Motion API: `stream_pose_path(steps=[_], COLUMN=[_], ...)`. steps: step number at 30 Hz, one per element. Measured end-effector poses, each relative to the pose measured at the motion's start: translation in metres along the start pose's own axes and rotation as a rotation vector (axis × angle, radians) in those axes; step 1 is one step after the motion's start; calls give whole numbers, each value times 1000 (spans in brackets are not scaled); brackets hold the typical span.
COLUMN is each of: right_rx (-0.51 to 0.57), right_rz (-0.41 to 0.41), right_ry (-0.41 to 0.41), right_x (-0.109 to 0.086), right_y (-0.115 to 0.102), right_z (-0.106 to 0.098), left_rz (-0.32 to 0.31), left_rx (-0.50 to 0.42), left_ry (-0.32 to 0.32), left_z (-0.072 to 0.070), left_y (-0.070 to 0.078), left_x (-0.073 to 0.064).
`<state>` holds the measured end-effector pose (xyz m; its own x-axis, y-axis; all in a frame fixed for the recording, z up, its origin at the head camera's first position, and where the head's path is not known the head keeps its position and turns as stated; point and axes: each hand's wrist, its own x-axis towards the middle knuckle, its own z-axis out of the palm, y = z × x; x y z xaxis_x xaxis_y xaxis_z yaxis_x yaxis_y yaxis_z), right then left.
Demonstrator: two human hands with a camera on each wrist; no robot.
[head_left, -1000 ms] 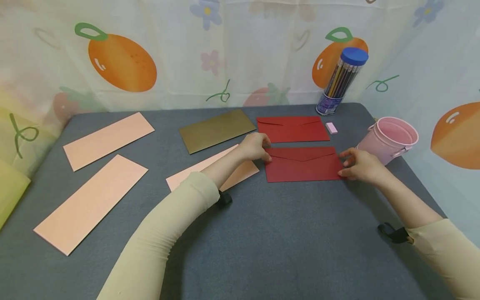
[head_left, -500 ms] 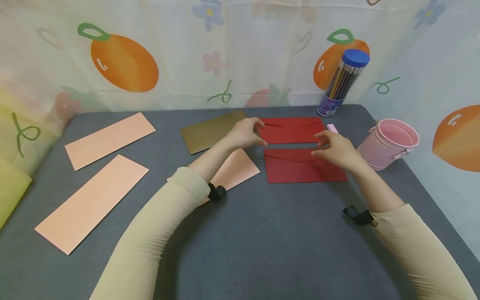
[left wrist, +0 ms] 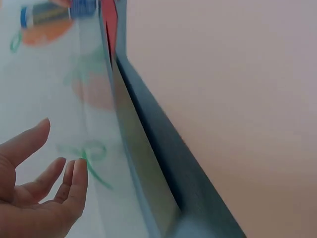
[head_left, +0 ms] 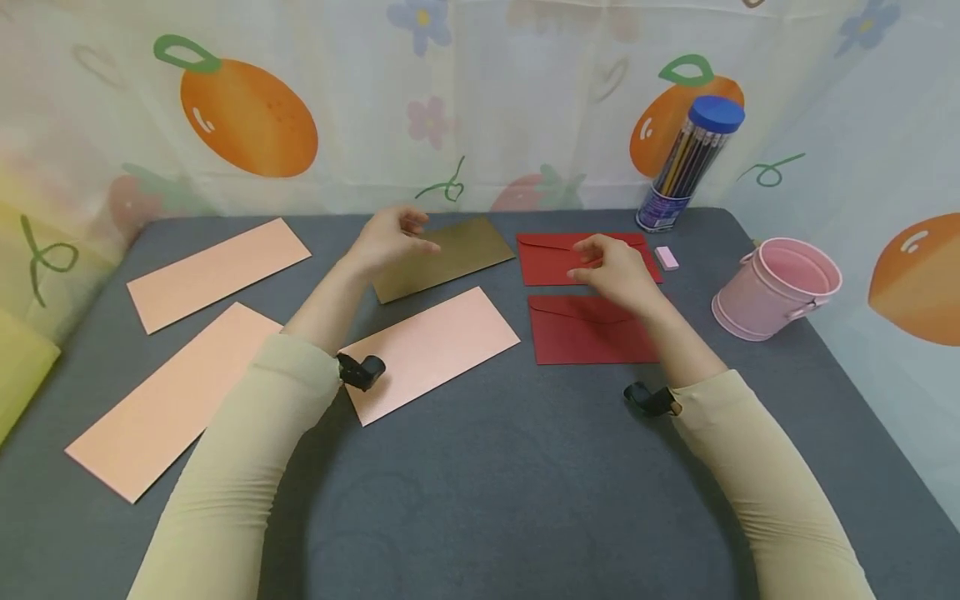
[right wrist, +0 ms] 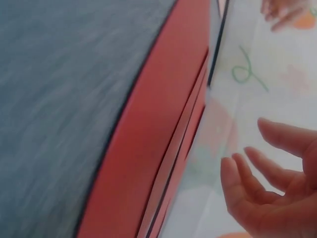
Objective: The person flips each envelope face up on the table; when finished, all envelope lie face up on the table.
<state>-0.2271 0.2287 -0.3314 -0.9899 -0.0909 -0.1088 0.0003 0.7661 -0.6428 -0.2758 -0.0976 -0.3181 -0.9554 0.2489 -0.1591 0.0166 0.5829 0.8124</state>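
Note:
My left hand (head_left: pixel 387 242) hovers at the left end of the gold-brown envelope (head_left: pixel 450 257), its fingers loosely bent around nothing. The left wrist view shows that hand (left wrist: pixel 47 188) with thumb and fingers apart. My right hand (head_left: pixel 613 268) hangs over the two red envelopes, likewise holding nothing. One red envelope (head_left: pixel 543 265) lies behind, partly covered by the hand; the other red envelope (head_left: pixel 585 342) lies just in front, flap side up. A pale peach envelope (head_left: pixel 442 350) lies below the gold-brown one, partly under my left wrist strap in this view.
Two more peach envelopes lie at the left, a rear one (head_left: pixel 217 275) and a front one (head_left: pixel 165 408) overlapped by my left sleeve. At the right are a pink eraser (head_left: pixel 666 258), a pink bucket (head_left: pixel 738 304) and a blue-lidded tub of pencils (head_left: pixel 686 162). A patterned curtain (head_left: pixel 360 100) hangs behind.
My right hand has let go of the front red envelope's right end and moved left. My left hand has left that envelope's other end and swung left over the gold-brown envelope.

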Motion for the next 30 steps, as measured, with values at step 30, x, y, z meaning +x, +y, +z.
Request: stream_pose_path(steps=[30], right_rx=[262], right_rz=[62], right_ry=[-51], right_x=[72], right_y=[-45], right_z=[56], left_rz=[-271], left_rx=[-178], left_ry=[17], left_z=[-46], left_y=[-83], left_x=[-14])
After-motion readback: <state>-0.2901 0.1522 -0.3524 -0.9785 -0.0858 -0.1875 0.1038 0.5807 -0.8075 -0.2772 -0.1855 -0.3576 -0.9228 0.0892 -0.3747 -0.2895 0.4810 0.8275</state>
